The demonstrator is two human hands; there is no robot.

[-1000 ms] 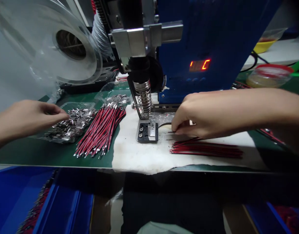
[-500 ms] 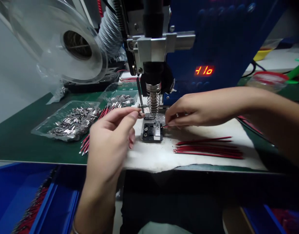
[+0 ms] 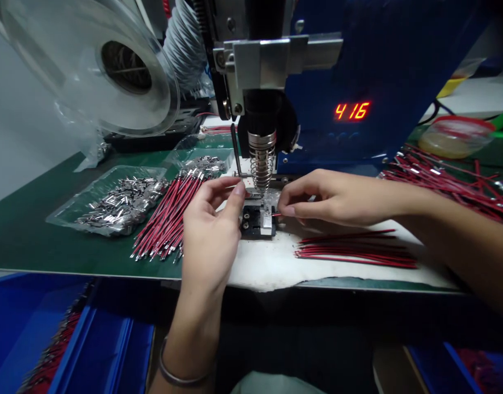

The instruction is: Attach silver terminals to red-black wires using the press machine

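Observation:
My left hand (image 3: 214, 224) is at the left side of the small black fixture (image 3: 251, 221), thumb and fingers pinched on a small metal part that is mostly hidden now. On the fixture's other side my right hand (image 3: 317, 200) pinches a red and black wire (image 3: 276, 214), its end at the silver clamp block (image 3: 267, 221). The spring-wrapped soldering head (image 3: 262, 158) stands just above and behind the fixture. A row of red and black wires (image 3: 354, 253) lies on the white cloth (image 3: 268, 268) below my right hand.
A clear tray (image 3: 66, 210) of small metal parts (image 3: 124, 202) and a pile of wires with metal ends (image 3: 165, 219) are at left. The blue machine (image 3: 378, 54) shows 416. More wires (image 3: 452, 180) lie at right. Blue bins (image 3: 99, 339) stand below the table edge.
My left hand has come from the tray of metal parts to the fixture. My right hand has moved left with the wire to the clamp block. The display now reads 416.

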